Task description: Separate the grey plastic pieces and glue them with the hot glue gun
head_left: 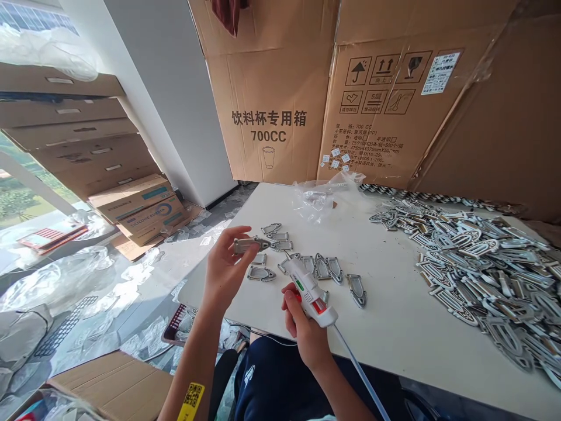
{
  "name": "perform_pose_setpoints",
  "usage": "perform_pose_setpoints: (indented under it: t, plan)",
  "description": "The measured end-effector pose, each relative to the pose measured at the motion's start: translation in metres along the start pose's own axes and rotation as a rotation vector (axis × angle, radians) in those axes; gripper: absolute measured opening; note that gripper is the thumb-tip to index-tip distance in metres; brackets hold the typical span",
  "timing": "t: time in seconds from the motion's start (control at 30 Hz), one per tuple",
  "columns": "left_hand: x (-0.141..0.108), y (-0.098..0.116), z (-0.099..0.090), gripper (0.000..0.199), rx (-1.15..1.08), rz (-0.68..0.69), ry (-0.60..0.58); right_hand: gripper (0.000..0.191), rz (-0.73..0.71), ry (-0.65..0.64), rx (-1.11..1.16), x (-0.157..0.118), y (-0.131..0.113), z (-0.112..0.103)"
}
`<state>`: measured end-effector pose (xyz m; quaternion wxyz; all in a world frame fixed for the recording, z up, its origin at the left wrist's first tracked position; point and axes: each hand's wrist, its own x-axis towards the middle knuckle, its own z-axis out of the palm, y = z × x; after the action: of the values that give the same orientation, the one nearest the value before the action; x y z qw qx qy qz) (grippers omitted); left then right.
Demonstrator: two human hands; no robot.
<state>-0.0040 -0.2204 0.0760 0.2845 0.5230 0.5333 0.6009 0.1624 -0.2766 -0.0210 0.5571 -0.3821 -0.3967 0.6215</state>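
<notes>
My left hand [230, 260] pinches a small grey frame-shaped piece [245, 245] with a pointed end, lifted over the table's left part. Wrapped around the handle of a white glue gun [309, 286] is my right hand [302, 324]. The gun's nozzle points up and left, near the held piece, and a long translucent glue stick [359, 371] trails from its back. Around the nozzle several similar grey pieces [322, 266] lie flat on the white table [385, 327]. One such piece [357, 290] lies apart, right of the gun.
A large heap of grey pieces [477, 263] covers the table's right side. Crumpled clear plastic [324, 196] lies at the back, before tall cardboard boxes [272, 88]. To the left are stacked cartons [140, 204], a red basket [173, 327] and plastic bags on the floor.
</notes>
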Motion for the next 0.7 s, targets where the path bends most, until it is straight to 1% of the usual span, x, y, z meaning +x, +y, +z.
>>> perform_pose_setpoints:
  t: [0.13, 0.23, 0.37, 0.53, 0.7]
  plan:
    - [-0.001, -0.002, 0.001, 0.025, 0.064, -0.006, 0.019, 0.062, 0.004, 0.026, -0.056, -0.001, 0.005, -0.001]
    - [-0.002, -0.004, 0.005, 0.026, 0.064, -0.016, 0.013, 0.063, 0.02, 0.045, -0.109, -0.004, 0.005, -0.001]
    - [-0.004, -0.001, 0.008, 0.031, 0.031, -0.042, -0.06, 0.067, 0.04, 0.071, -0.15, -0.006, 0.002, 0.001]
    - [-0.008, 0.008, 0.01, 0.034, 0.03, -0.057, -0.161, 0.071, 0.059, 0.084, -0.139, -0.005, -0.001, 0.002]
    - [-0.011, 0.012, 0.011, 0.036, 0.028, -0.098, -0.213, 0.07, 0.073, 0.117, -0.155, -0.005, 0.002, 0.001]
